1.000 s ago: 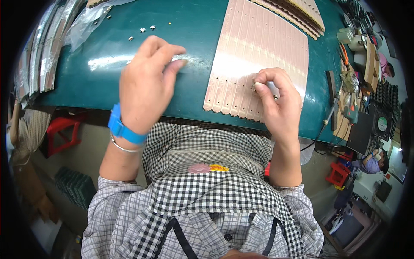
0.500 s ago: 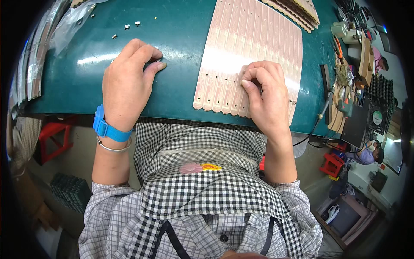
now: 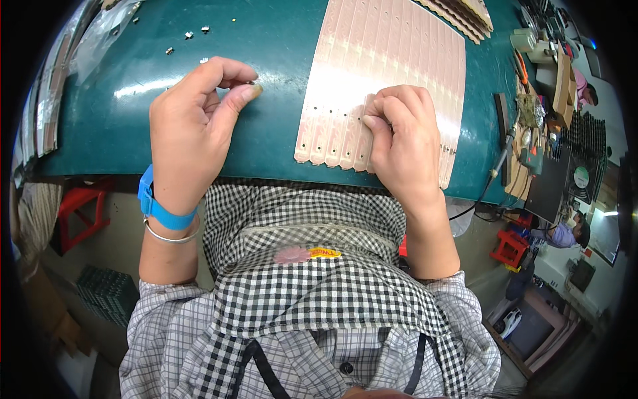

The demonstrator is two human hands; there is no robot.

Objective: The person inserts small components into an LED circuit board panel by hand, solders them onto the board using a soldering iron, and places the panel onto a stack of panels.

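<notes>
My left hand, a blue strap and metal bangle on its wrist, hovers over the green table mat. Its thumb and forefinger are pinched; a small dark bit shows at their tips, too small to name. To the right lies a pale pink panel of scalloped circuit-board strips, dotted with small dark holes. My right hand rests on its near part, fingers curled and pinched over one strip. What it pinches, if anything, is hidden. Small parts sit on the panel's right near edge.
Several tiny black-and-silver components lie beyond my left hand. Clear plastic bags and long strips line the left edge. More boards are stacked at the far right. A soldering iron and orange-handled tool lie at the right.
My left hand has shifted a little right across the mat, uncovering a small component behind its knuckles. My right hand stays pinched at about the same place on the panel. The view has shifted slightly.
</notes>
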